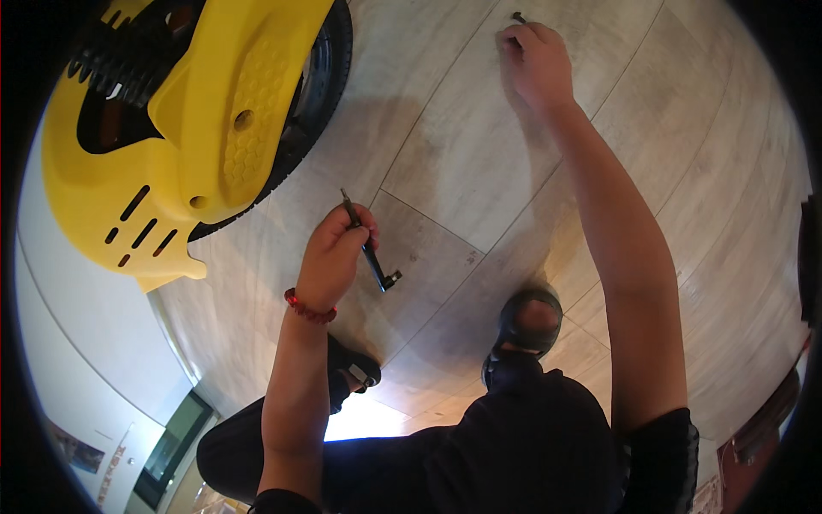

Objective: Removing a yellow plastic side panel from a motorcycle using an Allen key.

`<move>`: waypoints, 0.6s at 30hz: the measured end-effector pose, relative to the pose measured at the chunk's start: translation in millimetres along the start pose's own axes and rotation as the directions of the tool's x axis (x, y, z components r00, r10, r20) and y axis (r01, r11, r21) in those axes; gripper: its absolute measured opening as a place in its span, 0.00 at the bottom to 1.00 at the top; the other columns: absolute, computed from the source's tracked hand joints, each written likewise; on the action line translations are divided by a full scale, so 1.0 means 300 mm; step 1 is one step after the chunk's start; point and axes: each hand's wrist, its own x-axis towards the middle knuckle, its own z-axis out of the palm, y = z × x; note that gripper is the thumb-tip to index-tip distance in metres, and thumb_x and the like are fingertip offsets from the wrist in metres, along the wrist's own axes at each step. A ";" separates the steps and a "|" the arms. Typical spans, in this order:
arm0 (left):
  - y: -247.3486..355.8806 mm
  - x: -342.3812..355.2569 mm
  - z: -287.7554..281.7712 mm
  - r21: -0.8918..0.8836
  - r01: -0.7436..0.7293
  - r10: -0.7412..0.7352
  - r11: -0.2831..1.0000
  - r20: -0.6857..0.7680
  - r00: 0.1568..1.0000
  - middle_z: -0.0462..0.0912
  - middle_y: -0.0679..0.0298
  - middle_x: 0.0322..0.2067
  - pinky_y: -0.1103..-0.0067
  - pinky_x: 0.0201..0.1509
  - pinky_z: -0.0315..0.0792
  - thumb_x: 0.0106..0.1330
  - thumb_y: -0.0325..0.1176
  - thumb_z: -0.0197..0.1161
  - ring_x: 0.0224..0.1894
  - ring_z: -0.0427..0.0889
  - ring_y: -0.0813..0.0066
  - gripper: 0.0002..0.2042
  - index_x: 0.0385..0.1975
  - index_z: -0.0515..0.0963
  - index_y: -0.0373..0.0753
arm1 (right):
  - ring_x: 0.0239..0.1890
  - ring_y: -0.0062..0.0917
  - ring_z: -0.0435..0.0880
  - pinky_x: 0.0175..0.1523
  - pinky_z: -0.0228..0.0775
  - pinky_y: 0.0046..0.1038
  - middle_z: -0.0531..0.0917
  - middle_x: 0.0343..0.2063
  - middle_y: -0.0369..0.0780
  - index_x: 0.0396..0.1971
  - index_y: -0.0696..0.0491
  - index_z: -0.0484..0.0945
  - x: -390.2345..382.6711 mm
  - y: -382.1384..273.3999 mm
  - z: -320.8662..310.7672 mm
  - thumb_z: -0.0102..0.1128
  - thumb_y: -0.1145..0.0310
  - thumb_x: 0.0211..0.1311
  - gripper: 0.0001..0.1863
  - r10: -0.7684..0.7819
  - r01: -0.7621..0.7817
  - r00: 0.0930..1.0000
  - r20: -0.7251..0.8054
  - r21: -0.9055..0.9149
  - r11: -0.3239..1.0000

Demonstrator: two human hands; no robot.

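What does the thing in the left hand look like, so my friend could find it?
Start at the big yellow vehicle body with its black tyre. Just right of it, over the pale floor tiles, the left hand grips a thin dark tool. It is a long slim rod, unlike the tiny dark piece by the right hand.

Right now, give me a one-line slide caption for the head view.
Left hand holds a slim dark tool while the right hand reaches a small dark part on the floor, beside a yellow wheeled vehicle.
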 end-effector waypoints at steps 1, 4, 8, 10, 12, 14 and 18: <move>-0.004 -0.002 -0.003 -0.022 0.006 -0.006 1.000 0.000 1.000 0.71 0.64 0.28 0.82 0.40 0.65 0.58 0.21 0.42 0.31 0.70 0.77 0.07 0.31 0.69 0.36 | 0.37 0.34 0.78 0.42 0.71 0.32 0.79 0.33 0.41 0.33 0.53 0.79 -0.005 -0.017 -0.010 0.58 0.72 0.54 0.07 -0.002 0.002 1.000 0.003 0.006 1.000; -0.004 -0.001 0.006 -0.056 0.029 -0.030 0.998 -0.011 0.999 0.71 0.65 0.27 0.82 0.40 0.65 0.58 0.21 0.43 0.31 0.70 0.77 0.07 0.31 0.70 0.36 | 0.36 0.35 0.78 0.41 0.71 0.32 0.79 0.32 0.40 0.35 0.52 0.78 -0.025 -0.029 -0.031 0.57 0.72 0.54 0.07 0.265 -0.269 0.963 0.045 0.119 0.956; -0.024 0.009 0.015 -0.059 0.018 -0.018 0.998 0.006 1.000 0.71 0.65 0.27 0.82 0.40 0.65 0.58 0.22 0.43 0.31 0.70 0.77 0.07 0.31 0.70 0.36 | 0.36 0.35 0.78 0.42 0.71 0.32 0.79 0.33 0.40 0.35 0.51 0.78 -0.013 0.007 -0.029 0.57 0.71 0.55 0.08 0.232 -0.237 0.969 0.084 0.062 0.969; -0.015 0.009 0.031 -0.079 0.049 -0.049 0.996 0.000 0.999 0.72 0.65 0.27 0.82 0.40 0.65 0.58 0.22 0.44 0.31 0.71 0.77 0.07 0.31 0.70 0.36 | 0.38 0.35 0.78 0.42 0.71 0.32 0.79 0.33 0.40 0.35 0.51 0.79 0.000 0.017 -0.016 0.57 0.70 0.55 0.08 0.230 -0.237 0.965 0.124 0.042 0.971; -0.007 0.011 0.037 -0.066 0.045 -0.045 0.997 -0.001 0.999 0.72 0.65 0.27 0.81 0.40 0.65 0.59 0.22 0.44 0.31 0.71 0.77 0.07 0.31 0.70 0.36 | 0.42 0.35 0.77 0.45 0.70 0.33 0.79 0.37 0.41 0.39 0.50 0.78 0.012 0.013 -0.007 0.57 0.69 0.55 0.11 0.110 -0.110 0.993 0.035 0.005 0.994; -0.003 0.010 0.039 -0.054 0.044 -0.044 0.998 -0.005 0.999 0.72 0.65 0.27 0.81 0.40 0.65 0.59 0.22 0.44 0.31 0.71 0.78 0.06 0.31 0.70 0.36 | 0.39 0.36 0.77 0.43 0.70 0.32 0.78 0.33 0.44 0.37 0.54 0.78 0.039 -0.023 -0.024 0.56 0.72 0.53 0.10 0.120 -0.117 0.988 -0.101 0.031 0.993; -0.005 0.011 0.039 -0.021 0.031 -0.031 0.999 0.012 0.999 0.72 0.66 0.27 0.81 0.40 0.66 0.59 0.22 0.45 0.32 0.71 0.78 0.06 0.31 0.70 0.36 | 0.35 0.40 0.77 0.41 0.70 0.34 0.77 0.29 0.47 0.31 0.55 0.79 0.068 -0.005 -0.020 0.55 0.77 0.48 0.09 0.153 -0.148 0.987 -0.044 0.100 0.984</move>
